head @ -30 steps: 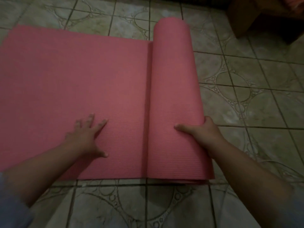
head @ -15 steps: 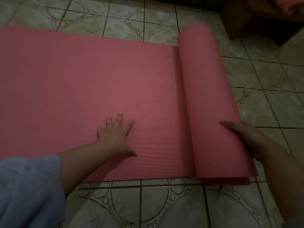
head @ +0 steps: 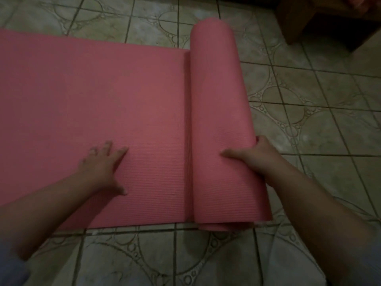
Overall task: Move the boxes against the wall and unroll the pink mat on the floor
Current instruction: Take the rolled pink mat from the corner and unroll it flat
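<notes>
A: Start with the big things. What's down there?

B: Tiled floor (head: 309, 100), and the pink mat (head: 92, 120) lying flat across its left side. The part not yet unrolled is a fat roll (head: 218, 120) standing at the flat sheet's right edge, on the tiles. Top right, a dark wooden piece of furniture (head: 305, 23) — no boxes in view, so I can't judge that part of the task.

A: And the hands?

B: Left hand (head: 103, 164) is spread open, palm down on the flat sheet, gripping nothing, just pinning it. Right hand (head: 251, 155) is curled over the roll's right side near its close end, thumb on top, fingers wrapped behind.

A: What could go wrong?

B: The right hand holds only the near end — pushed from there, I'd guess the far end lags and the mat unrolls crooked. If the left palm lifts, the sheet may slide on the smooth tiles or curl up.
</notes>
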Tool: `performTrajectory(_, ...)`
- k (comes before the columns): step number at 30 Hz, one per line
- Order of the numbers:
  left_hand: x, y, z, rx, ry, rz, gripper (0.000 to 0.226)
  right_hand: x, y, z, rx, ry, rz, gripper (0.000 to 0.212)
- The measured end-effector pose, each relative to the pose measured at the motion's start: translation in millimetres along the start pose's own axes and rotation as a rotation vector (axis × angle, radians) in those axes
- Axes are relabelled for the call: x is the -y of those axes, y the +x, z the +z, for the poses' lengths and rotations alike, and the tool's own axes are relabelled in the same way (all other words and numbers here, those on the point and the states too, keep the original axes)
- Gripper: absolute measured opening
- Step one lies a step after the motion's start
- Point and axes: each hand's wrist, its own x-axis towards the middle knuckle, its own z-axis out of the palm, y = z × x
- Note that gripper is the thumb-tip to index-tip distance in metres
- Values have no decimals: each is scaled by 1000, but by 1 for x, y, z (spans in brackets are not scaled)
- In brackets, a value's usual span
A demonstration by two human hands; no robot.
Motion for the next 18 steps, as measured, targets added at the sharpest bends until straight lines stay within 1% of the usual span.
performTrajectory(2, -13, 1, -4, -18, -17, 25, 122, -8, 1, -26, 16, 48, 75, 114)
performTrajectory(4, -36, 3, -7, -42, -94, 92, 109, -21, 0, -58, -34, 57, 122, 104)
performTrajectory(5, -49, 4, -7, -45, -124, 135, 105, -27, -1, -73, -104, 63, 116, 94)
performTrajectory(6, -63, 5, -7, -42, -144, 176, 104, -32, 0, -84, -177, 79, 82, 79)
performTrajectory(7, -78, 7, -6, -32, -149, 212, 105, -31, 0, -90, -211, 91, 43, 62)
performTrajectory(8, -91, 7, -5, -15, -141, 236, 108, -29, -1, -90, -189, 82, 24, 52)
performTrajectory(9, -102, 8, -4, 6, -125, 240, 111, -27, -2, -86, -133, 58, 19, 56)
performTrajectory(10, -109, 8, -1, 28, -111, 224, 115, -27, -2, -80, -75, 42, 22, 68)
performTrajectory(11, -114, 8, 2, 47, -99, 202, 120, -28, -3, -72, -42, 35, 25, 86)
performTrajectory(12, -117, 8, 6, 59, -83, 183, 124, -30, -3, -64, -49, 23, 29, 104)
performTrajectory(13, -118, 9, 9, 60, -62, 174, 129, -32, -2, -58, -90, -9, 37, 117)
performTrajectory(14, -118, 9, 11, 51, -44, 174, 132, -33, 0, -52, -135, -61, 43, 123)
performTrajectory(16, -115, 9, 13, 34, -36, 175, 135, -33, 2, -45, -195, -182, 45, 123)
performTrajectory(18, -110, 10, 11, 26, -38, 166, 135, -25, 2, -42, -204, -222, 39, 114)
